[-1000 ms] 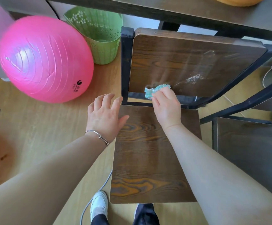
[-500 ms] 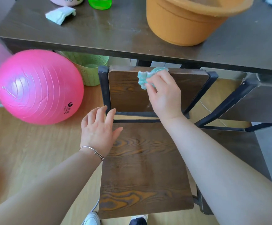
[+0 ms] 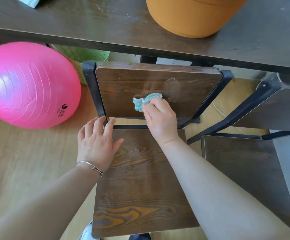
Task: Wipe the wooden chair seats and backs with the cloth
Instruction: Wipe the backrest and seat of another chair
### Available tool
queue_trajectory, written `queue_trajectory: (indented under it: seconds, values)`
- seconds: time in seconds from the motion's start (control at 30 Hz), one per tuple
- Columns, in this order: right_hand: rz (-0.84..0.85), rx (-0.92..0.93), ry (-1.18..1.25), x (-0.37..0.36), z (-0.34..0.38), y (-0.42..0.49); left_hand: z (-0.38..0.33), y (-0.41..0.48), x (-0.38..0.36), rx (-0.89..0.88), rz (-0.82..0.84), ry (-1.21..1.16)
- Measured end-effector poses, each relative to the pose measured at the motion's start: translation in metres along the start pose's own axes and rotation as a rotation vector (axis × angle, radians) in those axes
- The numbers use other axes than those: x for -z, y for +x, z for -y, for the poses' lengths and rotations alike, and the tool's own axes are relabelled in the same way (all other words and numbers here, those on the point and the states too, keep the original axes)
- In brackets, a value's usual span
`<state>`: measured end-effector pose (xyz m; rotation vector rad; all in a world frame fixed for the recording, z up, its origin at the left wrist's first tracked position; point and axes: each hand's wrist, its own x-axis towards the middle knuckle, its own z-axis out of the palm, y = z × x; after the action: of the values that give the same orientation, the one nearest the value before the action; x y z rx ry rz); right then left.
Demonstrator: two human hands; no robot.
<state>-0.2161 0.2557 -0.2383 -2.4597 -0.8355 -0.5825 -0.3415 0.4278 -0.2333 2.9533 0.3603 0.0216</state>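
A dark wooden chair on a black metal frame stands in front of me, its backrest (image 3: 123, 87) upright and its seat (image 3: 140, 187) below. My right hand (image 3: 159, 118) grips a crumpled teal cloth (image 3: 145, 101) and presses it against the lower middle of the backrest. Faint wipe streaks show on the backrest above and right of the cloth. My left hand (image 3: 96, 144), fingers spread, rests on the seat's rear left corner, near the frame post. A second wooden chair (image 3: 241, 170) stands to the right.
A dark table (image 3: 88, 28) runs across the top, overhanging the chair back, with an orange bucket (image 3: 189, 16) on it. A pink exercise ball (image 3: 28, 85) and a green basket (image 3: 83, 56) sit on the wooden floor at the left. A cable lies on the floor at the right.
My right hand has brought the cloth down from the backrest's top edge to its lower middle. The left hand stays at the seat's rear left corner. The view has tilted down slightly.
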Motion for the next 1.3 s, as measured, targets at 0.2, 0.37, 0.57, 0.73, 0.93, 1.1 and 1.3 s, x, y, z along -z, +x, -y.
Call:
queue_trajectory:
  seconds: [0.2,0.37,0.57,0.73,0.93,1.1,1.3]
  values:
    - [0.134,-0.077,-0.046,-0.027,-0.013,-0.035,0.001,-0.001,-0.018,0.011,0.015,0.014]
    - [0.197,-0.071,-0.026,-0.007,-0.007,-0.026,-0.004,-0.001,-0.013,-0.003,-0.014,0.020]
    - [-0.101,-0.093,0.002,0.062,0.002,0.040,-0.012,-0.004,0.005,-0.047,-0.059,0.027]
    - [-0.130,-0.039,0.035,0.077,-0.006,0.054,-0.022,-0.006,0.011,-0.044,-0.070,0.011]
    - [-0.171,-0.005,0.016,0.056,-0.016,0.037,-0.024,-0.006,-0.004,-0.029,-0.045,0.001]
    - [-0.004,-0.076,0.011,0.014,-0.027,-0.018,-0.022,-0.007,-0.025,0.000,-0.016,-0.007]
    - [0.185,-0.178,-0.034,-0.015,-0.042,-0.056,-0.025,-0.011,-0.043,0.028,0.040,-0.009]
